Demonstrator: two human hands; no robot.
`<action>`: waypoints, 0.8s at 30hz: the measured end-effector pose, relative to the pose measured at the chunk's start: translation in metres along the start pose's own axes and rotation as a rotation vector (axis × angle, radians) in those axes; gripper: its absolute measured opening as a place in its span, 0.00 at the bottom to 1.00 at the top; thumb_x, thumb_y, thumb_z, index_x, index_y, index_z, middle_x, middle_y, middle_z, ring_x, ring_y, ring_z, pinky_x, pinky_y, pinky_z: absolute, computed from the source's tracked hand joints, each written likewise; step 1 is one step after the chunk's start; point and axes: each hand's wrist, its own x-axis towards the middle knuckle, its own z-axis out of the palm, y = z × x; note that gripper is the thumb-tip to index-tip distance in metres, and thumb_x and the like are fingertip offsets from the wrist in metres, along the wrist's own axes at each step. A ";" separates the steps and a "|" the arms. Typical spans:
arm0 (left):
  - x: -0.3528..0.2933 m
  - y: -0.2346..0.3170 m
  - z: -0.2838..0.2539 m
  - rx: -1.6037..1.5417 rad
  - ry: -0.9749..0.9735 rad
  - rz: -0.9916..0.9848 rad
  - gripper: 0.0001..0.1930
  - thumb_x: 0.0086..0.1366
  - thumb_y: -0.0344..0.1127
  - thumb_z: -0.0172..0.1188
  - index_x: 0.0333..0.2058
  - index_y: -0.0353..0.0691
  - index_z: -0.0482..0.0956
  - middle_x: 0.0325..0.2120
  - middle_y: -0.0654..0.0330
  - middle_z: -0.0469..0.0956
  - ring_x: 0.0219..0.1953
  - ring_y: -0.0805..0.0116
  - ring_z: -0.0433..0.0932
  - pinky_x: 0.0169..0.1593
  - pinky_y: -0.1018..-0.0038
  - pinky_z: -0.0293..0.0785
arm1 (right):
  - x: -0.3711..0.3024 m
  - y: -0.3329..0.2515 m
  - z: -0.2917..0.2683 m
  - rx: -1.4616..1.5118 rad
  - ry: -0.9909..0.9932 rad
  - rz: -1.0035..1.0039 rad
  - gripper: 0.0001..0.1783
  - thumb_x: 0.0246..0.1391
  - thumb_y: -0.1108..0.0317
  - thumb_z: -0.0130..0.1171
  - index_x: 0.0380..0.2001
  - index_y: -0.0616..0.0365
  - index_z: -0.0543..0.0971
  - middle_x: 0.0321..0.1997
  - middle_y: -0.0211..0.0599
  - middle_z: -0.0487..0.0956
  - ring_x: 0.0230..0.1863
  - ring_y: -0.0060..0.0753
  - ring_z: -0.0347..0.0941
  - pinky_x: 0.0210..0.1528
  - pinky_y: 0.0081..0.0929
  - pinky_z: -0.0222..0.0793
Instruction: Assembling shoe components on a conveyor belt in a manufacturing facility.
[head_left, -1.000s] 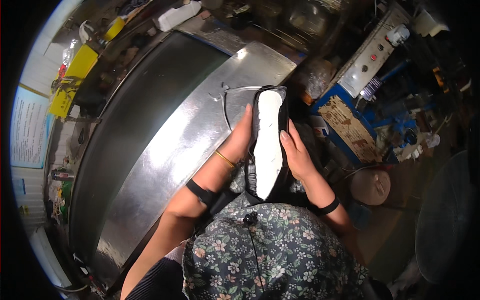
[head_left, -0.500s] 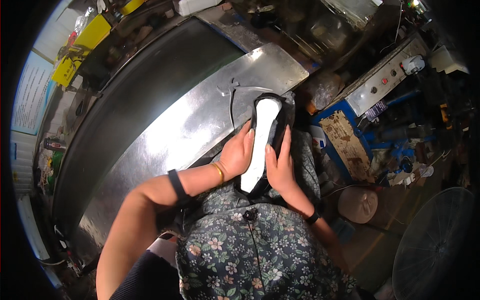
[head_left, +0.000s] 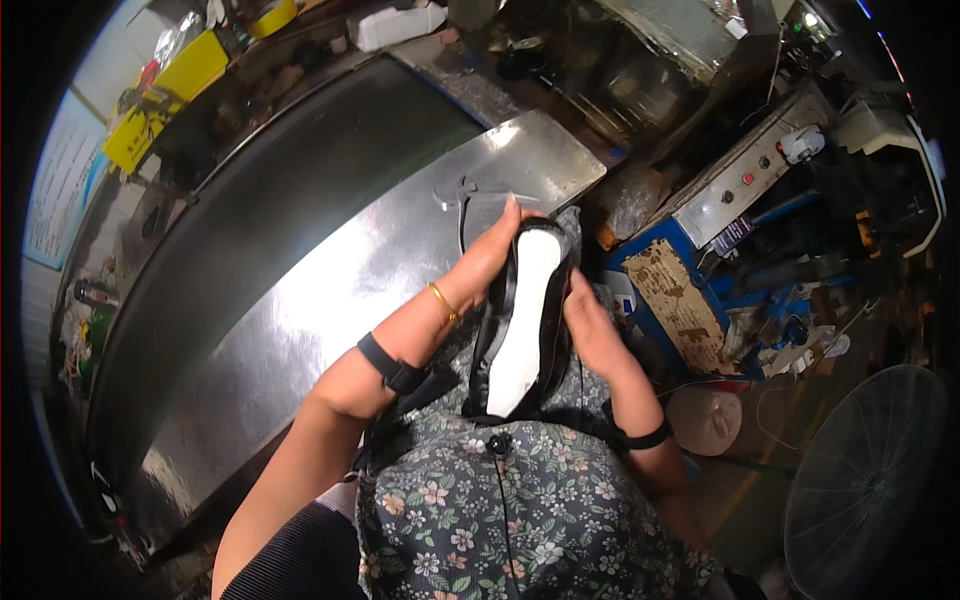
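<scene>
A black shoe upper [head_left: 556, 300] with a white insole [head_left: 535, 290] faces sole-side up over my lap. Its toe end points away from me and its heel end lies near my apron. My left hand [head_left: 492, 258] grips the far left side by the toe, thumb raised and the other fingers partly hidden beneath. Along the right side, my right hand [head_left: 594, 325] holds the edge, its fingers mostly out of sight under the shoe. Just beyond my left hand, metal pincers [head_left: 464, 200] lie on the shiny metal tabletop [head_left: 340, 245].
A dark conveyor belt [head_left: 290, 170] runs behind the metal tabletop. To the right stand a machine panel with buttons [head_left: 748, 180] and a worn board [head_left: 675, 290] in a blue frame. A round stool [head_left: 705, 418] and a fan [head_left: 865, 490] are at the lower right.
My left hand has slid from the shoe's middle up to its toe end. The right hand has shifted outward to the side edge. The shoe sits slightly lower and closer to me.
</scene>
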 end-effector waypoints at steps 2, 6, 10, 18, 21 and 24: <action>-0.008 0.001 0.011 0.098 -0.033 0.097 0.24 0.73 0.54 0.46 0.53 0.42 0.74 0.45 0.63 0.76 0.48 0.74 0.73 0.54 0.75 0.69 | 0.032 -0.019 -0.008 0.385 0.212 0.024 0.37 0.70 0.43 0.30 0.69 0.63 0.53 0.72 0.51 0.55 0.73 0.40 0.49 0.73 0.32 0.41; -0.001 -0.003 0.016 0.332 -0.001 0.222 0.20 0.71 0.43 0.54 0.56 0.37 0.71 0.48 0.62 0.75 0.50 0.74 0.71 0.56 0.78 0.66 | 0.070 -0.024 -0.007 0.648 0.031 -0.037 0.27 0.71 0.54 0.40 0.63 0.62 0.66 0.66 0.41 0.66 0.69 0.34 0.57 0.71 0.30 0.47; -0.004 0.003 0.006 0.037 -0.131 0.227 0.21 0.71 0.41 0.54 0.58 0.37 0.68 0.50 0.61 0.73 0.53 0.74 0.69 0.58 0.78 0.65 | 0.076 -0.031 0.010 0.208 0.214 -0.229 0.17 0.70 0.61 0.42 0.46 0.62 0.77 0.53 0.35 0.76 0.56 0.27 0.68 0.63 0.25 0.58; -0.006 0.002 -0.009 0.211 -0.083 0.194 0.27 0.67 0.41 0.60 0.62 0.40 0.64 0.53 0.60 0.71 0.55 0.72 0.69 0.59 0.74 0.65 | 0.074 -0.038 -0.004 0.421 0.006 -0.124 0.21 0.70 0.63 0.43 0.60 0.62 0.70 0.60 0.36 0.72 0.62 0.29 0.64 0.65 0.24 0.55; -0.005 0.008 -0.016 0.192 -0.159 0.104 0.35 0.61 0.41 0.67 0.63 0.40 0.62 0.54 0.59 0.70 0.57 0.71 0.67 0.62 0.73 0.63 | 0.074 -0.041 0.014 0.065 0.249 -0.208 0.20 0.67 0.68 0.44 0.59 0.61 0.71 0.58 0.37 0.74 0.61 0.30 0.67 0.64 0.26 0.57; -0.004 0.010 -0.021 0.237 -0.212 0.139 0.45 0.52 0.39 0.74 0.65 0.39 0.58 0.56 0.57 0.68 0.60 0.69 0.65 0.64 0.72 0.61 | 0.075 -0.036 0.003 0.525 0.019 -0.135 0.24 0.62 0.72 0.52 0.61 0.63 0.68 0.62 0.36 0.70 0.64 0.30 0.63 0.67 0.27 0.54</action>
